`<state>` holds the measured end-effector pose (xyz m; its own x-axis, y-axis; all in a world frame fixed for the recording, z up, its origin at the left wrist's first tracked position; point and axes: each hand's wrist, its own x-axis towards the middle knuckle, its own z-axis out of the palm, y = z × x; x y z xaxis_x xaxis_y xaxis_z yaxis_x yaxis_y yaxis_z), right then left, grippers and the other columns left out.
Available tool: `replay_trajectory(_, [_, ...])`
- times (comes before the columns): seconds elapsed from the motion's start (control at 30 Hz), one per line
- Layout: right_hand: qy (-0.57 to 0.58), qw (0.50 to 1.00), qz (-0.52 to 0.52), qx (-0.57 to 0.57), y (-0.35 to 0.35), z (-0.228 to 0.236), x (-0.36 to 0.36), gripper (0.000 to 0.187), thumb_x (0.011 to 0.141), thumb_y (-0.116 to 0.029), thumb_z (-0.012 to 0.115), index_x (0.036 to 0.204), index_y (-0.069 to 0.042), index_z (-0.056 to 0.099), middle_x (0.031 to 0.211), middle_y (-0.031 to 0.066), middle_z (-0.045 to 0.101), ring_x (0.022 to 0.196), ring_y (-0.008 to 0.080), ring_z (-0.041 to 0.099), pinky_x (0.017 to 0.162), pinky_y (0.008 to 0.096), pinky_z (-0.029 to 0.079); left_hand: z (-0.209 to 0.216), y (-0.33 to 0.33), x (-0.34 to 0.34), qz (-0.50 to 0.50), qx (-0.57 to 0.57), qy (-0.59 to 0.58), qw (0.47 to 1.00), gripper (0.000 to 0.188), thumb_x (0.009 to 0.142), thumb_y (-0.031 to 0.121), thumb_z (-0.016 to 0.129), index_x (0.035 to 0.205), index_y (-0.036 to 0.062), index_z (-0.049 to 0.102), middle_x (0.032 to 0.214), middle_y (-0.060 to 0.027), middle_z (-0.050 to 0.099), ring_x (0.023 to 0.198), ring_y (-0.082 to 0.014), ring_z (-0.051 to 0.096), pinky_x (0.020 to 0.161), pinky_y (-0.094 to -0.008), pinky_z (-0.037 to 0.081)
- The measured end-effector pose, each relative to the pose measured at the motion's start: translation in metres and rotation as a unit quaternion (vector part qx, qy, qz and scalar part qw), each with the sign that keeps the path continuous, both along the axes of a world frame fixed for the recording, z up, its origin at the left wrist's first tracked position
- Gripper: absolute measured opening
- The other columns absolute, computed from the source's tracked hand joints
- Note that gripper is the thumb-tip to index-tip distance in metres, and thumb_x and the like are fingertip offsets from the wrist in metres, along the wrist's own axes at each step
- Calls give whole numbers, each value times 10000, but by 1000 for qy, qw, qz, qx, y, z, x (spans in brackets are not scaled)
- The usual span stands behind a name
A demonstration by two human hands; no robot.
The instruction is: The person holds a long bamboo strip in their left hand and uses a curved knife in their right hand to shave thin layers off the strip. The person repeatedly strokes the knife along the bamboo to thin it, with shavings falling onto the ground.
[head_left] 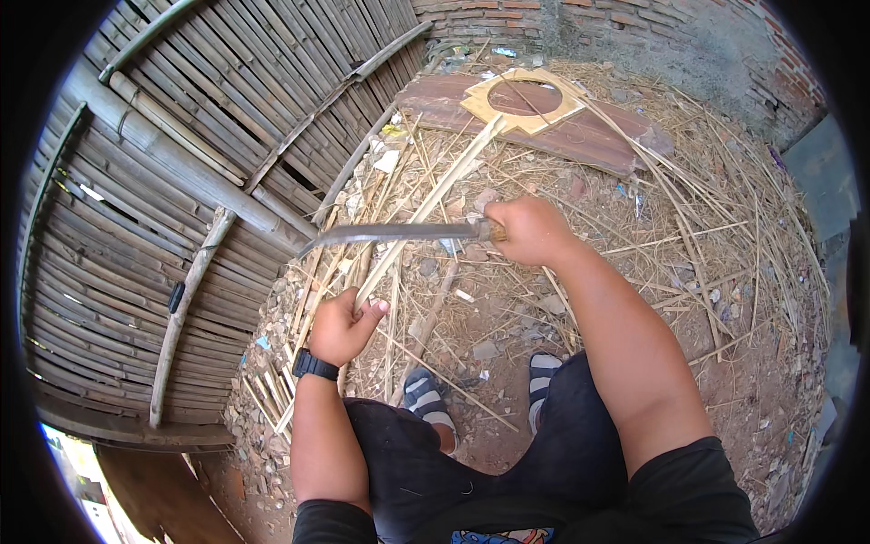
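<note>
My right hand (pixel 527 230) is closed round the wooden handle of a machete (pixel 399 233). Its long, dark blade points left and crosses over a pale split bamboo strip (pixel 450 178). My left hand (pixel 339 328), with a black watch on the wrist, grips that strip near its lower end. The strip slants up and away to the right, its far end near a yellowish board (pixel 524 124) with a round hole. From this angle I cannot tell whether the blade touches the strip.
A slatted bamboo wall (pixel 208 118) rises on the left, a brick wall (pixel 634 36) at the back. The yellowish board rests on a brown plank (pixel 435 102). Thin bamboo sticks (pixel 698 238), straw and rubble litter the ground. My sandalled feet (pixel 424 395) stand below.
</note>
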<state>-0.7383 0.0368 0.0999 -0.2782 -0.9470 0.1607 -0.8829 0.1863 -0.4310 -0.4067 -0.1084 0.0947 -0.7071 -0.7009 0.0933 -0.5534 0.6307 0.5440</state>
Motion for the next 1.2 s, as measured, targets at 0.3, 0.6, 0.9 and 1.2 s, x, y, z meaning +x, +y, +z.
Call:
replay_trajectory(0.3, [4, 998, -55, -4, 8, 10, 14, 280, 813, -234, 782, 1013, -71, 673, 891, 187, 729, 893, 392, 722, 783, 503, 561, 3, -2, 3, -9, 5, -3, 1000, 465, 926, 433, 769, 826, -5, 651, 629, -134, 610, 576, -256, 598, 591, -396, 490])
replay_trajectory(0.6, [-30, 984, -145, -102, 13, -18, -26, 254, 821, -224, 781, 1021, -95, 692, 855, 188, 722, 850, 383, 713, 805, 495, 554, 10, -5, 5, 7, -16, -27, 1000, 458, 915, 440, 779, 845, 1, 669, 624, -133, 613, 570, -248, 604, 589, -397, 491])
replay_trajectory(0.9, [37, 998, 35, 23, 1, 10, 24, 220, 832, -236, 756, 996, -105, 687, 865, 180, 721, 858, 388, 711, 781, 507, 555, -10, -10, 3, 8, 34, 5, 999, 467, 909, 447, 784, 861, -5, 679, 621, -140, 615, 572, -243, 614, 584, -390, 494])
replay_trajectory(1.2, [-63, 975, -184, -109, 11, -26, -34, 317, 891, -330, 765, 1071, -76, 708, 868, 199, 727, 830, 391, 714, 784, 467, 557, 1, -6, 4, -8, -25, -4, 1000, 485, 912, 441, 784, 796, -6, 636, 588, -134, 582, 521, -257, 564, 552, -400, 476])
